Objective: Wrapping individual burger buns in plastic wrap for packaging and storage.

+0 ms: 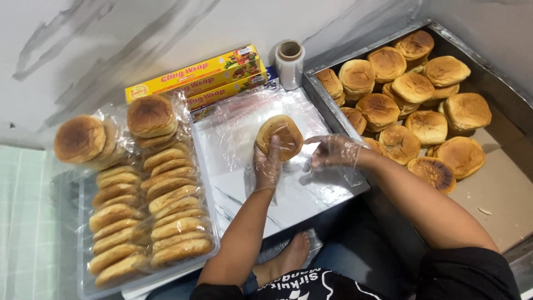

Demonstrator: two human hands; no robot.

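Note:
My left hand [267, 165], in a clear plastic glove, holds a round brown bun [279, 135] upright above a sheet of clear plastic wrap [244, 139]. My right hand [333, 150], also gloved, hovers just right of the bun with fingers spread, touching the wrap's edge. The wrap lies on a white marbled board [288, 200] in front of me.
A clear tray [83, 278] at left holds several rows of wrapped buns [166, 211]. A metal box [327, 105] at right is full of loose buns [411, 89]. Yellow cling-wrap boxes [194, 75] and a film roll [290, 63] stand behind the board. My bare foot [286, 258] shows below.

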